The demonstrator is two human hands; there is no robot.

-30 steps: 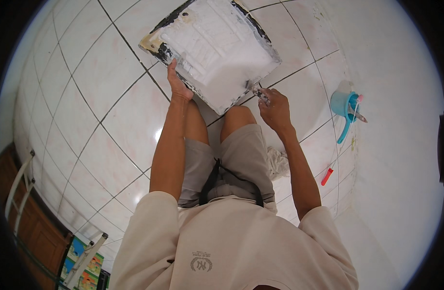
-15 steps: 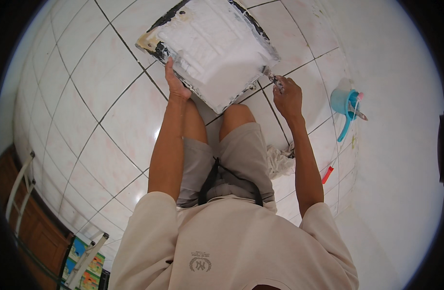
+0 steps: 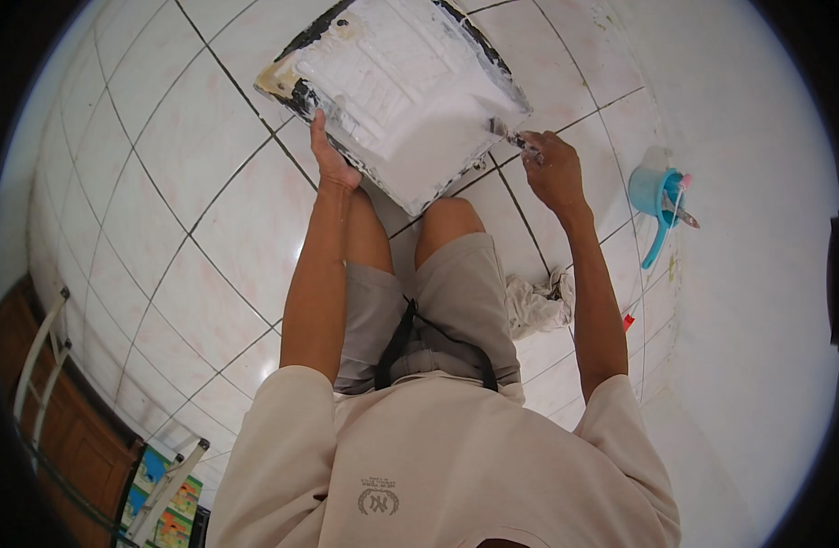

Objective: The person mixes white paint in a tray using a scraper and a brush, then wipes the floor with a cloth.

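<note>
A large, roughly rectangular paint tray [image 3: 410,100], its black rim showing through thick white paint, is tilted just beyond my knees. My left hand [image 3: 332,157] grips its left edge, thumb up along the side and the other fingers hidden beneath. In my right hand [image 3: 554,169] is a paint-smeared paintbrush [image 3: 518,139], its fingers wrapped around the handle. The brush's tip touches the tray's right edge, where the white coating looks smooth. Ridges and rougher paint show on the tray's far half.
By the white wall [image 3: 757,228] on the right stands a blue dipper [image 3: 649,192] with brushes in it. A crumpled pale cloth [image 3: 536,303] lies beside my right thigh, and a red handle [image 3: 628,322] shows past my forearm. Pale metal legs [image 3: 40,365] stand at lower left.
My right hand and the brush have shifted slightly right and down, the brush now lying flatter at the tray's edge. My left hand and the tray have hardly moved.
</note>
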